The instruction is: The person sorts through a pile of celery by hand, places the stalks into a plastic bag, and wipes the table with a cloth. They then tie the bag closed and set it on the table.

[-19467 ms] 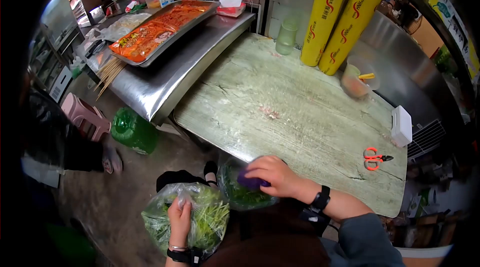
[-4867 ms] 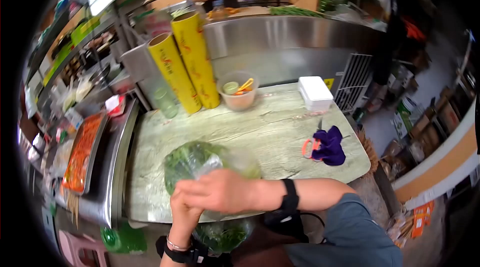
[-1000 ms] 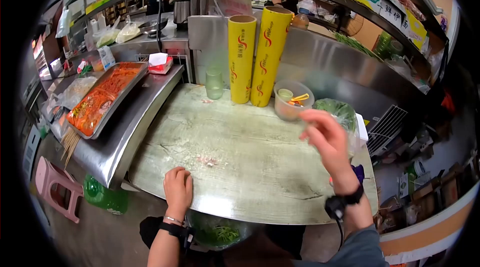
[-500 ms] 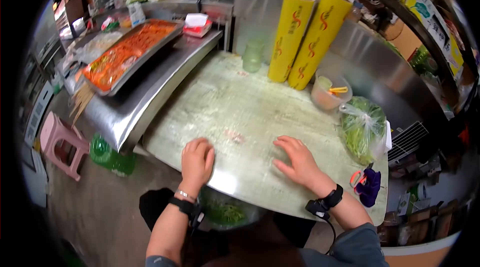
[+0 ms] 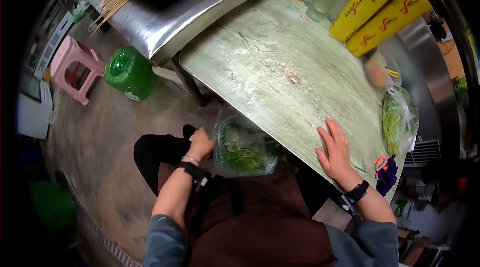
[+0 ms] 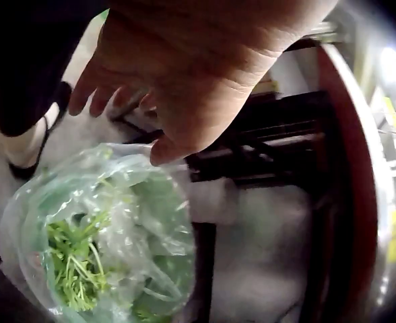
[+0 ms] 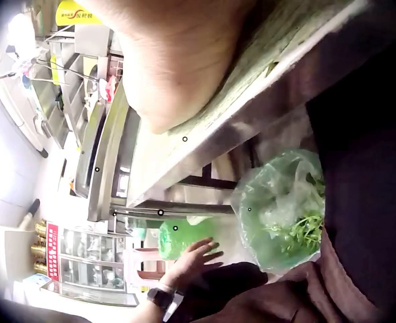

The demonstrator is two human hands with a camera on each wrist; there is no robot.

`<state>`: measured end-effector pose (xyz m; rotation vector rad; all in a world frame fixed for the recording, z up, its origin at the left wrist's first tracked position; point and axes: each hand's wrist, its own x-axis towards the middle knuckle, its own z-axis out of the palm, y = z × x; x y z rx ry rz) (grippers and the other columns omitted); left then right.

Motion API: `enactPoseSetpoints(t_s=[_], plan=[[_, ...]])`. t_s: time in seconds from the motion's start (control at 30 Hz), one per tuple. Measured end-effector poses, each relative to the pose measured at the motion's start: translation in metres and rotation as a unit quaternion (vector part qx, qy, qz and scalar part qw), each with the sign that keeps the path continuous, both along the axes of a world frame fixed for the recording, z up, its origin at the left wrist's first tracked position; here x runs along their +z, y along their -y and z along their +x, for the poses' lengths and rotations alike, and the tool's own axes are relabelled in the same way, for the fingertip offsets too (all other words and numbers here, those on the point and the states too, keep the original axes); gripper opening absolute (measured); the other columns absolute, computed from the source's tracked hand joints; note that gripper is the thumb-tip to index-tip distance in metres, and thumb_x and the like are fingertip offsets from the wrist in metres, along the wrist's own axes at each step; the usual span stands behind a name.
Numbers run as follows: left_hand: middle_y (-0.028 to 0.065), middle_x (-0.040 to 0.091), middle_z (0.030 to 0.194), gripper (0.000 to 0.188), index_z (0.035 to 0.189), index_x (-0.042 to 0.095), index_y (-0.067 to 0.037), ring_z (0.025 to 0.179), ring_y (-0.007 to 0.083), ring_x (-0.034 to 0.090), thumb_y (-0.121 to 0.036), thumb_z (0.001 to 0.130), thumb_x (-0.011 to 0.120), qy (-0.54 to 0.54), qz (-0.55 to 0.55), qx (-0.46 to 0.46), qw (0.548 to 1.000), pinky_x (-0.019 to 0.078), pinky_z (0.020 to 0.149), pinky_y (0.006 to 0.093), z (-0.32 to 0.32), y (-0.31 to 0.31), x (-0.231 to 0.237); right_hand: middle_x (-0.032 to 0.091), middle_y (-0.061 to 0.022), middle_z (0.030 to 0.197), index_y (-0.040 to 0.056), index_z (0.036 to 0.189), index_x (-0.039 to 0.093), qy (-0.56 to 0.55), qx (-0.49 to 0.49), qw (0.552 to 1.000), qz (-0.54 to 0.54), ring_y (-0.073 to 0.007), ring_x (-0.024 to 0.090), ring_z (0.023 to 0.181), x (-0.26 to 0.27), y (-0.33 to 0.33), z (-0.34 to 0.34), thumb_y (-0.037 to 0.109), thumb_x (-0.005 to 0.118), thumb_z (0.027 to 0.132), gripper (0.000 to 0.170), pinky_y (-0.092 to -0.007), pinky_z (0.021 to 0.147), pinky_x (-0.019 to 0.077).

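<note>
My left hand (image 5: 202,144) is below the table's edge, beside an open clear plastic bag (image 5: 245,167) of leafy greens. In the left wrist view its fingers are loosely extended, and the thumb tip overlaps the bag's rim (image 6: 110,151); nothing is in its grasp. Loose green stems (image 6: 80,269) show inside. My right hand (image 5: 336,154) rests with fingers spread on the tabletop (image 5: 260,67) near the front edge. Beyond it, a tied clear bag of greens (image 5: 397,122) lies at the table's right side. A crumpled purple cloth (image 5: 387,177) partly covers orange-handled scissors (image 5: 381,163).
Two yellow film rolls (image 5: 367,4), a greenish glass (image 5: 322,4) and a plastic tub (image 5: 382,72) stand along the back. To the left are a steel counter (image 5: 200,7) with skewers (image 5: 115,7), a pink stool (image 5: 77,67) and a large green bottle (image 5: 131,74) on the floor.
The tied bag of greens went onto the table's right side, and the purple cloth onto the scissors. Lately my left hand dropped off the table toward the open bag; the head view tilted down.
</note>
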<state>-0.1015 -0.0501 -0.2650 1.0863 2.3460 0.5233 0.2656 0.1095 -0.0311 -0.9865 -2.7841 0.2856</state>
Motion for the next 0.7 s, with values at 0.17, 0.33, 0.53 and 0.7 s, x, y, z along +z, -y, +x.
enactPoseSetpoints(t_s=[0.17, 0.33, 0.53, 0.7], plan=[[0.0293, 0.063, 0.116, 0.068, 0.125, 0.053, 0.008, 0.11, 0.0419, 0.061, -0.038, 0.079, 0.071, 0.227, -0.198, 0.091, 0.949, 0.05, 0.094, 0.0439, 0.027, 0.002, -0.088, 0.038, -0.0194, 0.149, 0.0069, 0.135, 0.052, -0.004, 0.004, 1.0, 0.014, -0.0413, 0.036, 0.136, 0.0, -0.002, -0.002, 0.026, 0.063, 0.084, 0.055, -0.0509, 0.11, 0.0294], [0.0208, 0.068, 0.11, 0.05, 0.111, 0.068, -0.002, 0.105, 0.0395, 0.064, -0.041, 0.08, 0.072, 0.203, -0.249, -0.008, 0.947, 0.0516, 0.089, 0.0437, 0.054, 0.011, -0.13, 0.04, -0.0187, 0.148, 0.0084, 0.133, 0.054, -0.019, -0.006, 1.0, -0.006, -0.0404, 0.038, 0.135, -0.003, -0.004, -0.002, 0.028, 0.063, 0.083, 0.055, -0.0502, 0.109, 0.0307], [0.0208, 0.067, 0.087, 0.037, 0.105, 0.069, -0.007, 0.086, 0.0405, 0.065, -0.033, 0.079, 0.075, 0.059, -0.118, -0.547, 0.827, 0.0527, 0.076, 0.0418, 0.03, 0.014, -0.124, 0.04, -0.0177, 0.148, 0.008, 0.132, 0.055, -0.021, -0.012, 1.0, 0.001, -0.0394, 0.039, 0.134, -0.006, -0.004, 0.001, 0.03, 0.063, 0.082, 0.055, -0.0497, 0.108, 0.0314], [0.0147, 0.059, 0.117, 0.038, 0.125, 0.055, -0.009, 0.1, 0.0362, 0.064, -0.007, 0.088, 0.061, 0.552, -0.091, 0.083, 0.825, 0.0597, 0.073, 0.0438, 0.066, 0.018, -0.074, 0.041, -0.0181, 0.148, 0.007, 0.132, 0.054, -0.032, -0.007, 0.999, 0.004, -0.0393, 0.039, 0.134, -0.005, -0.002, -0.001, 0.029, 0.062, 0.084, 0.054, -0.049, 0.109, 0.0314]])
